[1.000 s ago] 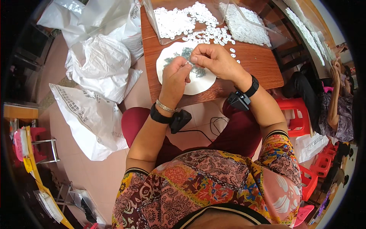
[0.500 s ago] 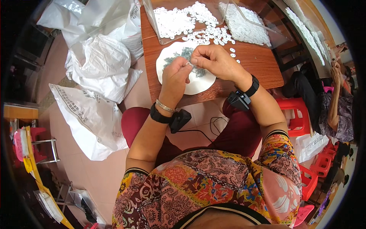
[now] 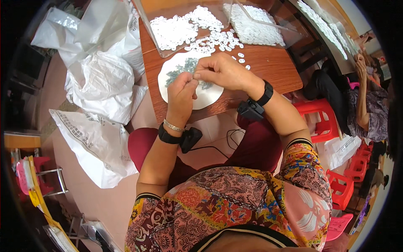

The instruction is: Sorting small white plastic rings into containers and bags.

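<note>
Both my hands meet, fingertip to fingertip, above a round white plate [image 3: 166,90] with a wavy rim. My left hand [image 3: 181,95] is closed in a pinch; a small white piece showed at its fingertips a moment earlier and is now mostly covered by my fingers. My right hand [image 3: 224,71] pinches at the same spot, and what its thumb and forefinger hold is too small to make out. Small dark grey-green parts [image 3: 176,74] lie in a pile on the plate, partly under my hands. Small white oval pieces with holes [image 3: 218,40] are scattered just beyond the plate.
On the brown wooden table [image 3: 268,71] stand clear bins of white pieces, one tipped [image 3: 172,33], one packed full [image 3: 258,27]. White sacks [image 3: 100,86] slump on the floor at left. Red stools [image 3: 321,119] and another person [image 3: 365,96] are at right.
The view has shifted, so the table and plate appear further left and slightly lower. My hands stay together over the plate, and the white piece at my fingertips is now less visible.
</note>
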A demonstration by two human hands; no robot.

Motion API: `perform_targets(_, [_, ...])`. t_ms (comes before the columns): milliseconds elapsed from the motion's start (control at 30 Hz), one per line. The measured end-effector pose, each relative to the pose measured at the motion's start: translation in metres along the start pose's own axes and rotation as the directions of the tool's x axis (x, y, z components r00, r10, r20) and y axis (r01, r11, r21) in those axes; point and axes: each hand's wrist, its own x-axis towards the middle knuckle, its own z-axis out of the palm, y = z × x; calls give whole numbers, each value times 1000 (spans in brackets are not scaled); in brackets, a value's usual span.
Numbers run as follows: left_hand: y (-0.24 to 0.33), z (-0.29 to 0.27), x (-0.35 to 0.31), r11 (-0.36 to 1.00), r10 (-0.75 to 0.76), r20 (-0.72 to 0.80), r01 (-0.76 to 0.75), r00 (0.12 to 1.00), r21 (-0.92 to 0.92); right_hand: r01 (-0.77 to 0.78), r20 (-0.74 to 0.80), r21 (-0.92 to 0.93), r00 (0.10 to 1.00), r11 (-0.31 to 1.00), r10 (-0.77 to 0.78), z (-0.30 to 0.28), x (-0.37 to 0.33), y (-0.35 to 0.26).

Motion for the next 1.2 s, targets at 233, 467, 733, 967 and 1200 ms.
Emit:
perform_targets(233, [2, -7, 5, 970, -113, 28, 116, 993, -211, -263, -379, -332, 917, 906, 128, -70, -5, 68])
perform_targets(467, [5, -11, 5, 976, -99, 20, 101, 995, -194, -439, -297, -394, 892, 808, 340, -83, -15, 128])
perform_targets(733, [4, -6, 4, 968, -119, 24, 122, 993, -219, -465, -233, -464, 885, 754, 402, -75, -7, 125])
perform_targets(967, [8, -5, 2, 964, -99, 21, 101, 995, -248, -484, -294, -601, 874, 636, 388, -74, -5, 124])
perform_targets(1200, [11, -6, 4, 934, -112, 11, 109, 994, -339, -131, -235, 442, 938, 887, 256, -47, 5, 79])
